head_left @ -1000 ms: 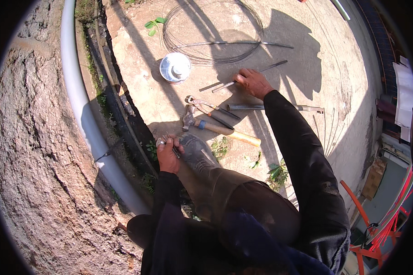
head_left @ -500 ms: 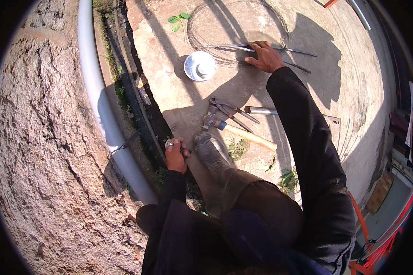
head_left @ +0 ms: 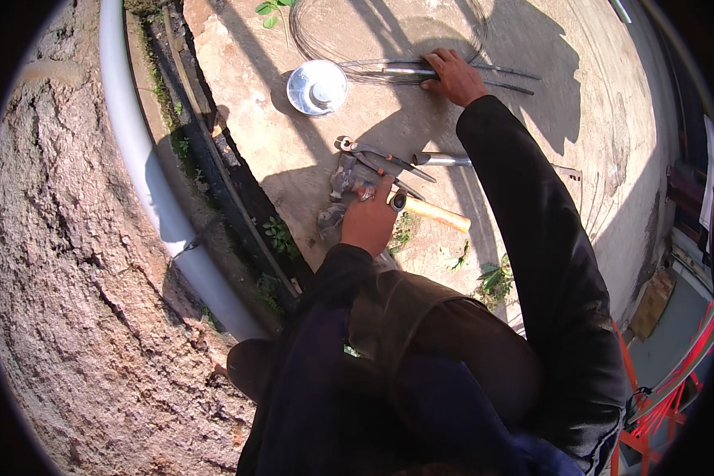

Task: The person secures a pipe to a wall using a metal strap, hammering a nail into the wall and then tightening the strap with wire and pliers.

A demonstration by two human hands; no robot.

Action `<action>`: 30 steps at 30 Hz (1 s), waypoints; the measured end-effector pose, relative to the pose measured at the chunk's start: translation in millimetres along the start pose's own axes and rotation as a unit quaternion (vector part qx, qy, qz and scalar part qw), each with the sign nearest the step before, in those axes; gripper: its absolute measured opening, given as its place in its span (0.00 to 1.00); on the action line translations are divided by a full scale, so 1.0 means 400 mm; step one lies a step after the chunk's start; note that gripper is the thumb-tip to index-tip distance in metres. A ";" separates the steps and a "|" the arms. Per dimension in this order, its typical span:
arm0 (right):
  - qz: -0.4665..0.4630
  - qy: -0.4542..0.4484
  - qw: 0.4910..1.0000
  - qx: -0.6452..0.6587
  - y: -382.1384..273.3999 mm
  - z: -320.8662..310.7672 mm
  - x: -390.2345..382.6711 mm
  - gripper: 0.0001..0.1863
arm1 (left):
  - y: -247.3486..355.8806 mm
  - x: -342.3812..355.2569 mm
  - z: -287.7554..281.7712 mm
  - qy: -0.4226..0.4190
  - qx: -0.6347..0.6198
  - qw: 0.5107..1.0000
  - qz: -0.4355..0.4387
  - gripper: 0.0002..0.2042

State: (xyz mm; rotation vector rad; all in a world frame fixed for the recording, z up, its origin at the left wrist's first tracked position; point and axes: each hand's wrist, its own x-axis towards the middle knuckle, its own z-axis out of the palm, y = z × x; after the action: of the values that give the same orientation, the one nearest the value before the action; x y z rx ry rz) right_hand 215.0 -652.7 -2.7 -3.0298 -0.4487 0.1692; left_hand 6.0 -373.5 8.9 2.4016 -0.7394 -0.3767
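My right hand (head_left: 457,78) reaches far forward, its fingers closed over thin metal rods (head_left: 500,71) that lie across a coil of thin wire (head_left: 301,36). My left hand (head_left: 369,224) is curled beside the tools on the ground. At its right side shows a dark round end (head_left: 397,201) of something, mostly hidden by the hand. Just beyond lie pincers (head_left: 408,167) with dark and orange handles. A hammer (head_left: 444,216) with a pale wooden handle lies partly behind the left hand.
A round whitish metal-looking container (head_left: 317,89) stands left of the rods. A metal tube (head_left: 443,160) runs under my right arm. A grey pipe (head_left: 147,174) and a narrow gutter (head_left: 222,174) border the rough wall at left. Red strands (head_left: 674,389) hang at lower right.
My left hand has moved from beside the gutter rightward and forward to the pincers and hammer. My right hand stays at the rods. The whole view has shifted slightly.
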 end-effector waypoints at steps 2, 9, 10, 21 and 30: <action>0.017 -0.034 0.999 -0.024 -0.006 0.010 -0.007 0.24 | 0.022 0.023 0.033 -0.061 0.143 0.987 0.033 0.35; -0.008 -0.068 0.994 -0.080 0.061 0.022 -0.147 0.13 | 0.027 0.105 0.062 -0.072 0.223 0.972 0.032 0.33; -0.009 -0.065 0.995 -0.079 0.058 0.027 -0.164 0.12 | 0.019 0.113 0.057 -0.057 0.253 0.965 0.042 0.32; 0.052 -0.143 0.988 -0.012 0.065 -0.019 -0.233 0.10 | -0.040 0.133 0.037 -0.040 0.157 0.978 0.134 0.08; 0.024 -0.188 0.981 0.043 0.008 -0.036 -0.384 0.23 | -0.059 0.162 -0.006 -0.145 0.226 0.950 0.157 0.09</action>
State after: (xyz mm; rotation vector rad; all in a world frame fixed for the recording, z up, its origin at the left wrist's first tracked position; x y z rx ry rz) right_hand 71.5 -701.7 26.3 -2.9235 -0.3783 0.7524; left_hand 68.9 -394.6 -9.5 2.6067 -1.4572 -0.4740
